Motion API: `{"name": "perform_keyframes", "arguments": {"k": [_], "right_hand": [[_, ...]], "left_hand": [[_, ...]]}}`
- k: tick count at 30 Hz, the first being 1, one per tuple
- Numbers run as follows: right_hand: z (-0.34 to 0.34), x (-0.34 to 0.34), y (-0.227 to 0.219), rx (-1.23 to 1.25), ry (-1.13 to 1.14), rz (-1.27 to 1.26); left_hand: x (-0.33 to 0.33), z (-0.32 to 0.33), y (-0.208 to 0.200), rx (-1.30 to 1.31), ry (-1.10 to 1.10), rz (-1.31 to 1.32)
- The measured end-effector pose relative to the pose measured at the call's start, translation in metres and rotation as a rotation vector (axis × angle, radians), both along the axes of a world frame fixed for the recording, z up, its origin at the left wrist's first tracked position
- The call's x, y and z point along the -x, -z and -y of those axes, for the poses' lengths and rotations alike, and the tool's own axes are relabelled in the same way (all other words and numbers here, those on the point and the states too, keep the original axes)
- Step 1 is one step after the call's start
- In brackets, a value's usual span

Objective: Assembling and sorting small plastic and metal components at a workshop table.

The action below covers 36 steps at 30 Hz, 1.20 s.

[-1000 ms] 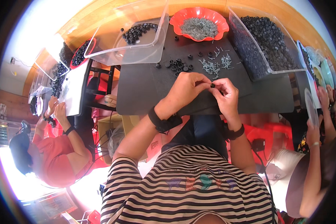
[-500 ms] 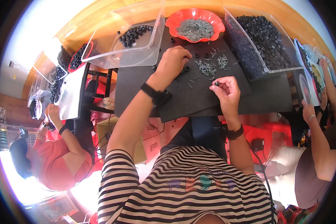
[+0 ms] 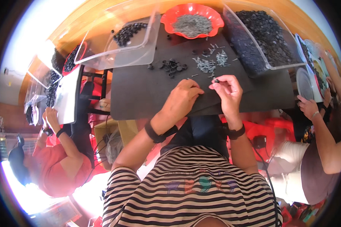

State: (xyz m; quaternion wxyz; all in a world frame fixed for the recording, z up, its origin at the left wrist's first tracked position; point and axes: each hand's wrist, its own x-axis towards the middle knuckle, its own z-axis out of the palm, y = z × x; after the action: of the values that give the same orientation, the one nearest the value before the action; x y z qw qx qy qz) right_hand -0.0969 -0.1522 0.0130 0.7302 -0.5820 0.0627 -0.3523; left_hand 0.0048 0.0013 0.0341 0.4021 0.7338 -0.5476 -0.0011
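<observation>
My right hand (image 3: 231, 92) pinches a small round black plastic cap (image 3: 216, 80) between thumb and fingertips, just above the table's near part. My left hand (image 3: 182, 97) is low over the dark table to the left of it, its fingers drawn together and pointing right. Whatever the left fingers hold, if anything, is hidden. Beyond the left hand lies a cluster of loose black caps (image 3: 172, 67). Two small heaps of grey screws, a nearer one (image 3: 205, 65) and a farther one (image 3: 222, 58), lie past the right hand. A single screw (image 3: 194, 75) rests in front of the left fingers.
A red scalloped bowl (image 3: 166, 19) of screws stands at the back. A clear bin (image 3: 147, 56) with some black caps is at back left; a fuller clear bin (image 3: 236, 49) stands right. Co-workers sit at both sides, one in a red shirt (image 3: 66, 166).
My left hand has come back from the caps toward me, down beside my right hand, uncovering the cap cluster. The right hand keeps its pinch on the cap. The view has shifted slightly.
</observation>
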Motion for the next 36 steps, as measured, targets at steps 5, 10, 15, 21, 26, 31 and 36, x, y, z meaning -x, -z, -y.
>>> {"name": "perform_keyframes", "arguments": {"k": [5,10,15,21,26,31,36], "right_hand": [[-0.002,-0.003,0.007,-0.024,-0.052,-0.005],[-0.003,0.000,0.003,-0.026,-0.049,0.003],[0.001,0.001,0.002,-0.034,-0.020,0.001],[-0.004,-0.001,0.001,0.021,0.002,0.000],[0.000,0.002,-0.001,0.030,-0.057,0.041],[0.000,0.001,0.003,0.055,-0.093,0.035],[0.002,-0.002,0.003,0.073,-0.073,0.061]], "left_hand": [[-0.002,-0.006,-0.011,-0.085,0.015,0.041],[-0.006,-0.008,-0.028,-0.090,0.001,-0.293],[-0.007,-0.002,-0.035,0.106,0.072,-0.815],[-0.009,0.005,-0.006,0.341,0.177,-1.530],[0.000,0.015,0.012,0.384,0.226,-1.529],[0.004,0.016,0.005,0.166,0.100,-1.162],[-0.005,0.013,0.006,0.132,0.097,-1.177]]}}
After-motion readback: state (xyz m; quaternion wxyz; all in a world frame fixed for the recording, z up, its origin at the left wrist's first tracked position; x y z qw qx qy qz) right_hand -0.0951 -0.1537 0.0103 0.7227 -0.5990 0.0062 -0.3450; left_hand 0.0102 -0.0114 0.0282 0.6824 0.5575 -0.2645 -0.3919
